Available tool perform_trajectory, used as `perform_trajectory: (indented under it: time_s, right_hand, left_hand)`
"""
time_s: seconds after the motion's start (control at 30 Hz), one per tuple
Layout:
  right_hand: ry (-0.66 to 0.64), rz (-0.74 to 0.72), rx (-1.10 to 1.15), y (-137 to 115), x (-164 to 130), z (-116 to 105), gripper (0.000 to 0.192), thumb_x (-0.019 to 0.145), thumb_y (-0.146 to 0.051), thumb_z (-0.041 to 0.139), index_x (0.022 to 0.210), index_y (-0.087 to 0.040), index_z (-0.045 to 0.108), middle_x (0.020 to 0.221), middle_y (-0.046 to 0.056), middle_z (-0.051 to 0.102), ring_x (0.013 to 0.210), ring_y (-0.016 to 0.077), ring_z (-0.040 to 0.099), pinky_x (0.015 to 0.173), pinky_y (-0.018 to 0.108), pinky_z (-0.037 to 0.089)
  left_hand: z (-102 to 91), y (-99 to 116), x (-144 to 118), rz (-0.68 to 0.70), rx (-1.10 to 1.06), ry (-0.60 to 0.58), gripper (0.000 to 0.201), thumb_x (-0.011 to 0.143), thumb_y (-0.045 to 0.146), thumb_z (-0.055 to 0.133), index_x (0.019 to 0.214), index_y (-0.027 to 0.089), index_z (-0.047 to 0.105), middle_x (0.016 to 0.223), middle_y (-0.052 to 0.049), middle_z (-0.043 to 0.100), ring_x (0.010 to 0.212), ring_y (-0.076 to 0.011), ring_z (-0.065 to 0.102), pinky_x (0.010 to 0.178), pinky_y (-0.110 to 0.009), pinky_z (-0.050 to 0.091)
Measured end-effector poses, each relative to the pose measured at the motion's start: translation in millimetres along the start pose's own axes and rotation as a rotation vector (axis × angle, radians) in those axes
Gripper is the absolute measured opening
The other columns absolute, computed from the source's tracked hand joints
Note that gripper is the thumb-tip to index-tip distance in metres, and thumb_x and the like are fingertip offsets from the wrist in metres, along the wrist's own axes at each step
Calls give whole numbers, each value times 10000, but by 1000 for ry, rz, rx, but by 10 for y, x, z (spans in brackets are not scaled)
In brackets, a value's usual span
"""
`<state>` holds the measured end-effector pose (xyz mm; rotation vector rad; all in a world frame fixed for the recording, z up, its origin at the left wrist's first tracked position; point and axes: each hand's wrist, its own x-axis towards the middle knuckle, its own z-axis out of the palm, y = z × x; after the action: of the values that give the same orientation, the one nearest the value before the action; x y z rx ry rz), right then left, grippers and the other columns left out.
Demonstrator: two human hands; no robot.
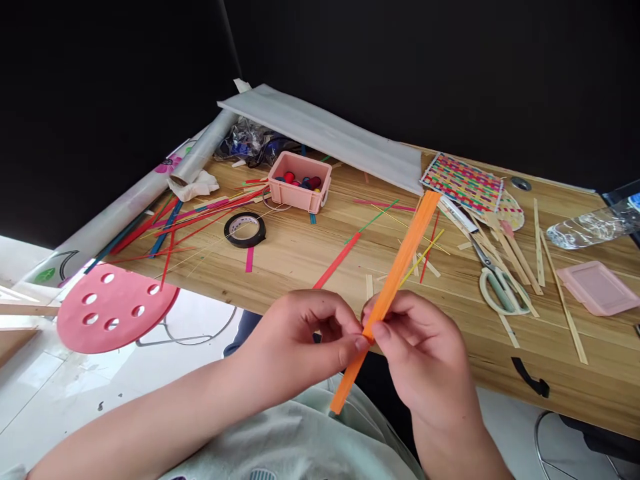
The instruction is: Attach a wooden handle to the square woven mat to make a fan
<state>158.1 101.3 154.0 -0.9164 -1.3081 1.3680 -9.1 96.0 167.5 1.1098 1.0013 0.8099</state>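
Note:
Both my hands pinch an orange flat strip (pixel 405 257) near its lower middle, in front of the table's front edge. The strip slants, its upper end pointing to the far right and its lower end hanging over my lap. My left hand (pixel 313 340) grips it between thumb and fingertips from the left. Close beside it, my right hand (pixel 420 353) holds the strip with the thumb in front and the fingers partly hidden behind. Beyond the hands, a red strip (pixel 337 261) with a green end lies on the wooden table (pixel 290 250).
A pink box (pixel 300 183) of thread spools and a black tape roll (pixel 245 229) stand at left centre, near many coloured strips. Scissors (pixel 500 283), a woven colourful mat (pixel 463 183) and a pink lid (pixel 599 288) lie right. A pink stool (pixel 117 310) stands at left.

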Motion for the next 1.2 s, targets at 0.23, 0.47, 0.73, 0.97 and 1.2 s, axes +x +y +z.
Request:
perform_trajectory:
  time_s: [0.23, 0.47, 0.73, 0.97, 1.2]
  right_hand:
    - [-46, 196, 330, -98, 29, 50, 125, 731, -276, 806, 744, -212, 699, 691, -16, 689, 609, 84, 637, 560, 177, 548]
    - [18, 122, 147, -140, -87, 31, 78, 798, -224, 752, 784, -228, 675, 712, -27, 681, 649, 83, 635, 598, 171, 542]
    - [-58, 217, 96, -84, -72, -3, 95, 827, -269, 718, 784, -204, 663, 734, 4, 679, 676, 119, 633, 612, 227, 550]
    - [-74, 169, 54, -55, -11, -254, 184, 813, -334, 720, 733, -194, 633, 629, -16, 576, 593, 98, 538, 542, 210, 472]
    - [453, 216, -715, -18, 74, -1576, 162, 725, -348, 752, 741, -202, 684, 672, 26, 642, 579, 122, 561, 498, 245, 423]
  left_hand:
    - [49, 43, -21, -110, -400, -111, 169, 646, 152, 795, 647, 132, 627, 621, 31, 610, 566, -53, 535, 578, -167, 470]
    - [41, 25, -35, -29, -282, -58, 167, 715, 199, 758, 681, 142, 604, 646, 21, 605, 595, -69, 540, 577, -179, 459]
    - [15, -38, -1, 1, -196, -72, 161, 757, 248, 700, 721, 144, 582, 670, 4, 585, 607, -87, 524, 577, -200, 440]
    - [-99, -92, 33, -25, -262, -16, 205, 740, 283, 680, 687, 160, 526, 578, 32, 535, 521, -69, 462, 498, -177, 369]
    - [-492, 11, -22, -78, 314, -97, 74, 708, 172, 626, 657, 151, 577, 592, 37, 529, 537, -64, 442, 496, -168, 337]
